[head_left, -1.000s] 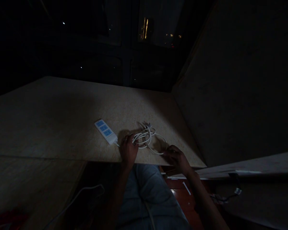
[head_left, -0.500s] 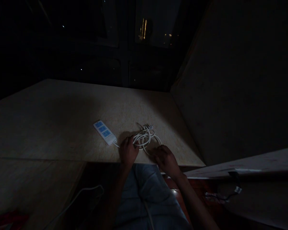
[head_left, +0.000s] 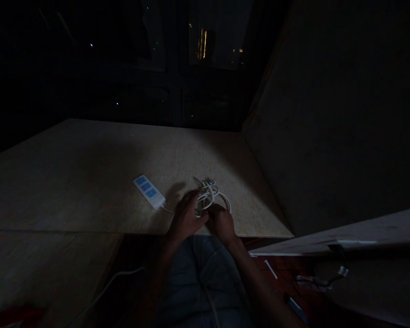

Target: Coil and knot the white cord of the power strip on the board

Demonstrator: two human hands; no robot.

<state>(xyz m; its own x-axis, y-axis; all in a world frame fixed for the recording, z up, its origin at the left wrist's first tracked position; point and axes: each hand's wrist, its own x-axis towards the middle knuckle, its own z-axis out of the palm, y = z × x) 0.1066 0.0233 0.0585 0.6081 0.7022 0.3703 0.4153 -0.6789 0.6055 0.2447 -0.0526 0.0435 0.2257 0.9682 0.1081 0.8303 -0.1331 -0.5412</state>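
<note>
You've got the cable coil [head_left: 212,197] in your left hand [head_left: 187,217], right hand [head_left: 222,224] curled against it (can't tell its grip), power strip [head_left: 149,192] to the left.

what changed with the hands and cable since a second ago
The right hand moved left to meet the left hand at the near side of the coiled white cable; its grip is hidden now. The power strip stayed put.
</note>
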